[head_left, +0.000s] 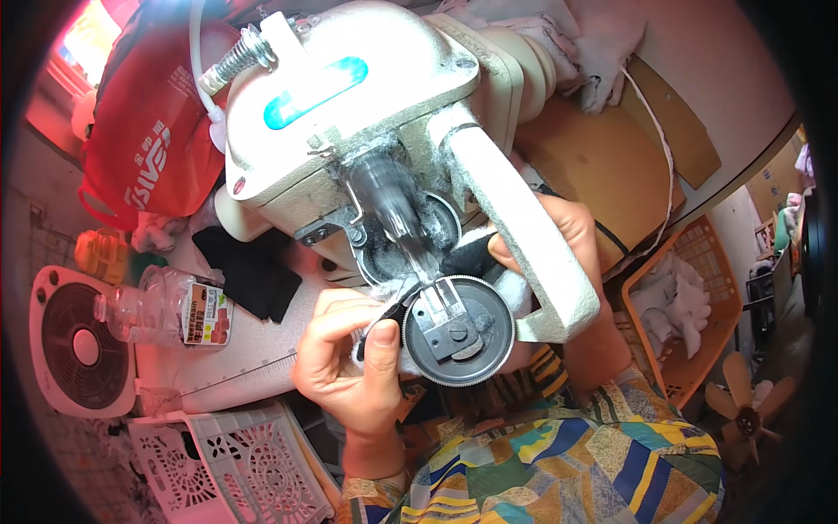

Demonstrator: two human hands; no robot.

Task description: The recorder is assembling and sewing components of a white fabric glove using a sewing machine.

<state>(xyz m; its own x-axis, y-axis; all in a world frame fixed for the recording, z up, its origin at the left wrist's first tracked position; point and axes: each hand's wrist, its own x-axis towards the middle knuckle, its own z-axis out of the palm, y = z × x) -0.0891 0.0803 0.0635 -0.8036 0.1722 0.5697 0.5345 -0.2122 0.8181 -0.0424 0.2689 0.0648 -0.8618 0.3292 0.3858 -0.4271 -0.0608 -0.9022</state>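
A white sewing machine (349,96) with two toothed metal discs fills the middle of the view. The near disc (458,332) lies flat in front, and the far disc (441,223) is partly hidden behind the blurred needle arm (397,205). Dark fabric with white fluffy edges (471,255) runs between the discs. My left hand (349,354) pinches its left end between thumb and fingers, beside the near disc. Behind the machine's slanting arm (524,218), my right hand (567,231) grips the right end; that arm hides part of its fingers.
A clear plastic jar (161,306) and a grey fan (85,345) are at the left, near a red bag (153,122). Black cloth (249,271) lies on the table. An orange crate (720,293) holds white plush pieces at the right. A white basket (262,463) stands lower left.
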